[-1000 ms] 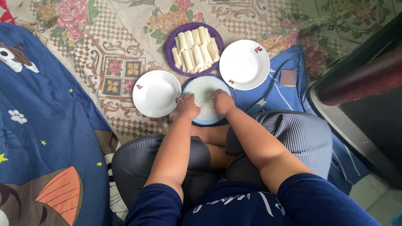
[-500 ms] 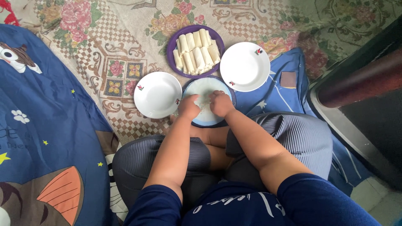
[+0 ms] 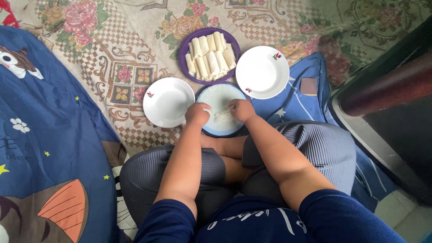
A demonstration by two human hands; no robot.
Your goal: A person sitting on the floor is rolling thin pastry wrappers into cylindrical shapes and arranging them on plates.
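A blue-rimmed plate lies in front of my crossed legs with a thin white wrapper on it. My left hand and my right hand both rest on the wrapper, fingers curled onto its near edge, rolling it. Just beyond sits a purple plate piled with several finished pale rolls.
An empty white plate lies to the left and another white plate to the right. A floral cloth covers the floor, a blue cartoon blanket is at left, and a dark furniture edge stands at right.
Both hands have shifted slightly toward me across the blue-rimmed plate, with the wrapper curling up under the fingers.
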